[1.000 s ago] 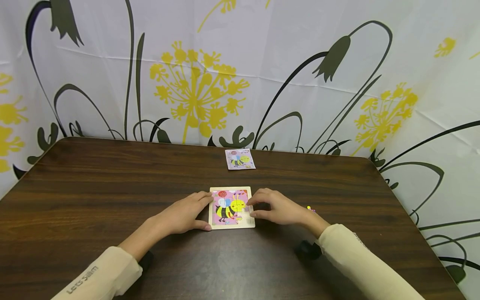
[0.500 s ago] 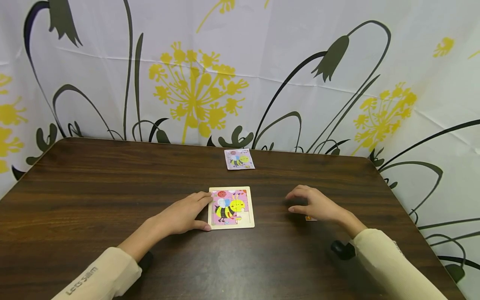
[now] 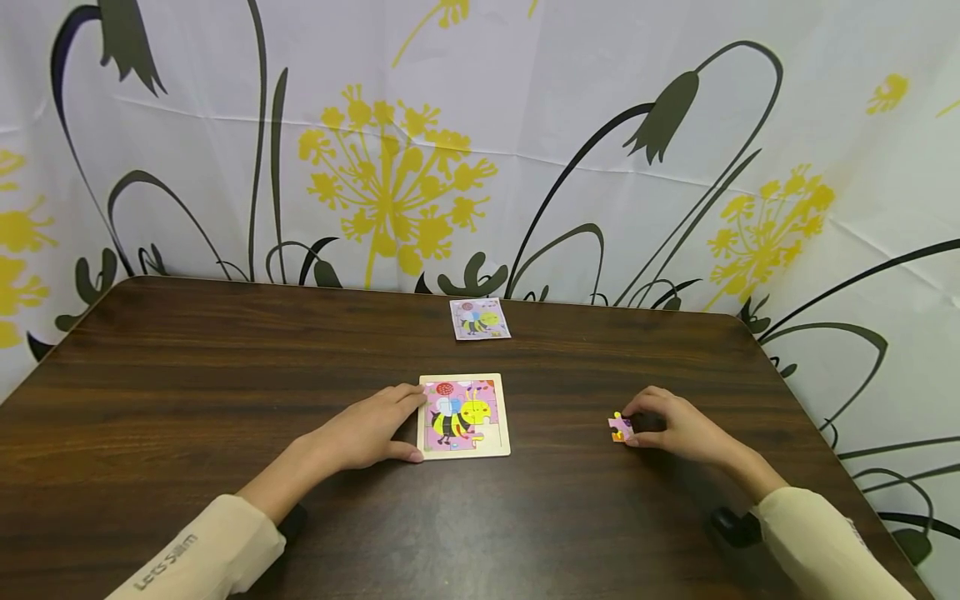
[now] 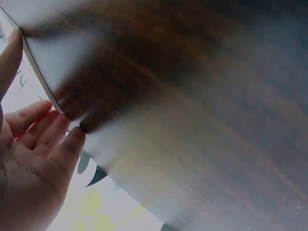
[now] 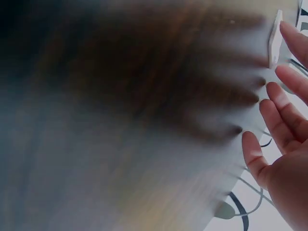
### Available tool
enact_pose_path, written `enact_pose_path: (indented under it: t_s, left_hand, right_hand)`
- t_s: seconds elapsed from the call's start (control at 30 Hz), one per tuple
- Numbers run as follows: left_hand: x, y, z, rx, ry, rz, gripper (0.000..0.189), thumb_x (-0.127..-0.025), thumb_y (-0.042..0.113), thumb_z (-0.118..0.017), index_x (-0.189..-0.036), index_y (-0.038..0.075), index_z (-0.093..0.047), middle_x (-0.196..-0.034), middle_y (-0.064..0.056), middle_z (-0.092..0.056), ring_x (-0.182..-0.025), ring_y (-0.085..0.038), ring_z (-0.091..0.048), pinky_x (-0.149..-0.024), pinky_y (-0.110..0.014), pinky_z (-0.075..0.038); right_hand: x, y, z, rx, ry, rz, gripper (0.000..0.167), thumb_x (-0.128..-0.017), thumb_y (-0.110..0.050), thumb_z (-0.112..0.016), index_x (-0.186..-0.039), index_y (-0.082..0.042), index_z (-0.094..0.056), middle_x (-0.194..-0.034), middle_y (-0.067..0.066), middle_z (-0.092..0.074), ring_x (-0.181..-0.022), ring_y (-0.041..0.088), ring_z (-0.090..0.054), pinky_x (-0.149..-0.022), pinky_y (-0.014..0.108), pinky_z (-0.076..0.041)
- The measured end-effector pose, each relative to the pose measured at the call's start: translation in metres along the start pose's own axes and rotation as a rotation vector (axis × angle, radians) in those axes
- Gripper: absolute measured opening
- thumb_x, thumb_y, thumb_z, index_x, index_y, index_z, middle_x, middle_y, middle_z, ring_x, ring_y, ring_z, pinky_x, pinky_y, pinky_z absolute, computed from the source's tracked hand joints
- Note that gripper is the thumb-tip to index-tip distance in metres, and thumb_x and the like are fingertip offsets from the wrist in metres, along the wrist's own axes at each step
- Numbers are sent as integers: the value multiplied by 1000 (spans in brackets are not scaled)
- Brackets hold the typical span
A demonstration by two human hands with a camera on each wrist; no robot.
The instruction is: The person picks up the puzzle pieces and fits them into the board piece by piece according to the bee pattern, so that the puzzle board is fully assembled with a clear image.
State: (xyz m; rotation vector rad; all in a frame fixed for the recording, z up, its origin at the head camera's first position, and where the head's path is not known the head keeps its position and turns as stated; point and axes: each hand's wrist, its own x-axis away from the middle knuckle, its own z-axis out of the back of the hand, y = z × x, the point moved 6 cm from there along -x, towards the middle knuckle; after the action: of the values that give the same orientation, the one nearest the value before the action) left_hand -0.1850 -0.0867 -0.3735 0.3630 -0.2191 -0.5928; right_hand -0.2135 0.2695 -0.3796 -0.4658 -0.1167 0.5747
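Observation:
A square wooden jigsaw puzzle board [image 3: 504,417] with a bee picture lies mid-table, a bare patch at its lower right. My left hand [image 3: 367,429] rests along its left edge, with fingertips and thumb touching the frame. In the left wrist view, those fingers [image 4: 67,149] look relaxed and only gently bent beside the board's thin edge. To the right, my right hand [image 3: 686,429] holds a pink and yellow puzzle piece [image 3: 619,428] at its right side, between thumb and fingers. The piece [image 5: 275,43] appears edge-on in the right wrist view, close to the table.
A paper card [image 3: 480,319] with the same bee picture lies near the back edge of the dark wood table [image 3: 225,350]. Behind the table hangs a white cloth [image 3: 555,75] printed with flowers. A dark object [image 3: 735,527] shows beneath the right sleeve.
My right hand has moved right from the board's right side to the loose puzzle piece and now holds it. The left hand and the board have stayed in place.

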Motion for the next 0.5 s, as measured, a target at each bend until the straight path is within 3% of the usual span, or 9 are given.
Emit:
enact_pose_path:
  t_s: [0.5]
  left_hand:
    - [0,1,0,6,-8,1,73,-77,32,-73,-130,-8,-44,-134,-21,-40,-123,-34,-39,-98,-46,-34]
  right_hand:
    - [5,-1,-5,34,39,59,22,-75,-16,-75,-94,-15,-63,-99,-6,-54,-93,16,-49,-80,40,-42]
